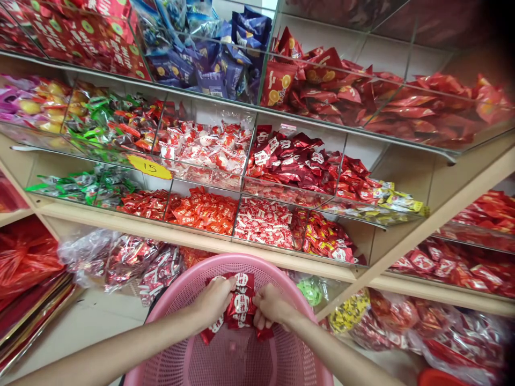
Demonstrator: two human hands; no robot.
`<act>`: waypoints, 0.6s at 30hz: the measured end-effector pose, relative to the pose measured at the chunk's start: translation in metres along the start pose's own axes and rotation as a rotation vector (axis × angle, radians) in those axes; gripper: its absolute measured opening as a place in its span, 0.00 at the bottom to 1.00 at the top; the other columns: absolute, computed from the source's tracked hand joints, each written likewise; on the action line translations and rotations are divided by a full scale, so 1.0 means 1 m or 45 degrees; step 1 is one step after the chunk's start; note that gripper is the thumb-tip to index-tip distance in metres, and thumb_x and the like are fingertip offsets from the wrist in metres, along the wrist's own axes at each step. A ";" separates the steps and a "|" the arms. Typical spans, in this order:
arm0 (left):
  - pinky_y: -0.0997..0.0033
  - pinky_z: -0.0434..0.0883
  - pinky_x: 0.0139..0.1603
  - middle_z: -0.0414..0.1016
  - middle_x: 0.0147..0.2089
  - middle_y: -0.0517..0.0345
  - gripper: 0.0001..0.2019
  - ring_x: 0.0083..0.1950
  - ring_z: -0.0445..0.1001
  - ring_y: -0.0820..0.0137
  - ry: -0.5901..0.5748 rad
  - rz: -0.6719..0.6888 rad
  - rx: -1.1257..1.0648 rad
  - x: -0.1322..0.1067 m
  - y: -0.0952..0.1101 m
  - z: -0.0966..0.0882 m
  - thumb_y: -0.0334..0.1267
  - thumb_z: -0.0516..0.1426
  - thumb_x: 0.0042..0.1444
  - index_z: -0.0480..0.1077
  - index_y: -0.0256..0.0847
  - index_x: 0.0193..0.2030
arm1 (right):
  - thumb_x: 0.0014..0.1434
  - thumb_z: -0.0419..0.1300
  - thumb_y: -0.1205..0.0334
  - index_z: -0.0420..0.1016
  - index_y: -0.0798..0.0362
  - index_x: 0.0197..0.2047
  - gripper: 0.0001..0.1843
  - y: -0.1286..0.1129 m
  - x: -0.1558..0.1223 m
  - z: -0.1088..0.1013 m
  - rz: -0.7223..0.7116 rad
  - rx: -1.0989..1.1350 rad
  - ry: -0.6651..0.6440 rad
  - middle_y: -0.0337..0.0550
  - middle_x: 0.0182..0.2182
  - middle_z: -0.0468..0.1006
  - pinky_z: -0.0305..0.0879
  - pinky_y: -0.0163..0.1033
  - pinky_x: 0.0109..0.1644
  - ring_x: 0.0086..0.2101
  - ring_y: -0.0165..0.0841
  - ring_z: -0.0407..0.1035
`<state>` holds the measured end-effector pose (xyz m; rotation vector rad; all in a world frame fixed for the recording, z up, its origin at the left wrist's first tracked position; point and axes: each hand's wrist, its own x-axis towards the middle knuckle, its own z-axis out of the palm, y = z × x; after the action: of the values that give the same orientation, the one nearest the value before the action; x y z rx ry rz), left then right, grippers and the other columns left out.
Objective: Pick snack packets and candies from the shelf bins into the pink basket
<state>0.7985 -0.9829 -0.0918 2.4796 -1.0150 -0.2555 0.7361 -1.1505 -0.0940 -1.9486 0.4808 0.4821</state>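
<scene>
Both my hands hold a bunch of red-and-white wrapped candies [240, 306] over a round pink plastic basket [189, 354] at the bottom centre. My left hand [213, 301] is closed on the left side of the bunch. My right hand [270, 306] is closed on its right side. The two hands nearly touch across the candies. The basket's mesh floor shows below them.
Slanted clear-fronted shelf bins [249, 177] of wrapped sweets fill the wall ahead, with a yellow price tag "15" [148, 167]. Clear bags of candy [120, 262] lie under the lowest shelf. Red bags [24, 257] are stacked at the left, more bagged sweets [434, 327] at the right.
</scene>
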 end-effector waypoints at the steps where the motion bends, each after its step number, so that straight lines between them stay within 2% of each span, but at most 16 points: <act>1: 0.68 0.68 0.38 0.73 0.38 0.51 0.10 0.40 0.74 0.64 -0.029 0.016 0.175 -0.001 0.005 -0.004 0.27 0.47 0.56 0.67 0.39 0.41 | 0.58 0.46 0.72 0.59 0.52 0.14 0.22 0.001 0.003 0.002 0.011 -0.025 0.003 0.35 0.08 0.67 0.52 0.27 0.10 0.09 0.24 0.60; 4: 0.62 0.70 0.37 0.75 0.37 0.46 0.16 0.39 0.75 0.58 -0.116 0.016 0.431 -0.004 0.019 -0.010 0.26 0.42 0.58 0.68 0.36 0.44 | 0.58 0.44 0.74 0.59 0.53 0.13 0.23 0.004 0.011 0.005 0.030 -0.082 0.020 0.35 0.08 0.67 0.53 0.27 0.10 0.08 0.24 0.59; 9: 0.59 0.73 0.40 0.74 0.46 0.46 0.15 0.41 0.76 0.57 -0.217 0.179 0.516 -0.009 0.028 0.001 0.28 0.46 0.57 0.70 0.37 0.45 | 0.55 0.44 0.75 0.57 0.52 0.10 0.24 0.003 0.013 0.009 -0.023 -0.182 0.071 0.36 0.08 0.65 0.54 0.28 0.11 0.08 0.24 0.58; 11: 0.59 0.73 0.42 0.74 0.48 0.46 0.16 0.42 0.76 0.58 -0.246 0.181 0.541 -0.009 0.027 0.005 0.26 0.47 0.56 0.70 0.37 0.47 | 0.54 0.46 0.73 0.56 0.51 0.08 0.24 -0.002 0.010 0.005 -0.092 -0.245 0.122 0.37 0.08 0.66 0.56 0.30 0.12 0.08 0.25 0.58; 15: 0.60 0.74 0.43 0.74 0.48 0.47 0.16 0.43 0.76 0.59 -0.190 0.160 0.539 -0.007 0.019 0.008 0.27 0.48 0.55 0.70 0.39 0.47 | 0.55 0.50 0.66 0.55 0.49 0.10 0.23 -0.033 -0.011 -0.022 -0.331 -0.385 0.316 0.37 0.06 0.64 0.56 0.33 0.15 0.11 0.30 0.62; 18: 0.65 0.74 0.40 0.75 0.45 0.49 0.14 0.39 0.77 0.61 -0.068 0.204 0.396 -0.007 0.007 0.009 0.27 0.51 0.52 0.71 0.40 0.44 | 0.55 0.52 0.60 0.59 0.50 0.14 0.19 -0.082 -0.041 -0.061 -0.583 -0.450 0.467 0.37 0.09 0.67 0.58 0.34 0.19 0.14 0.31 0.66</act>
<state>0.7861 -0.9854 -0.0960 2.6552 -1.3582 -0.1206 0.7523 -1.1694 0.0132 -2.4151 0.1657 -0.0966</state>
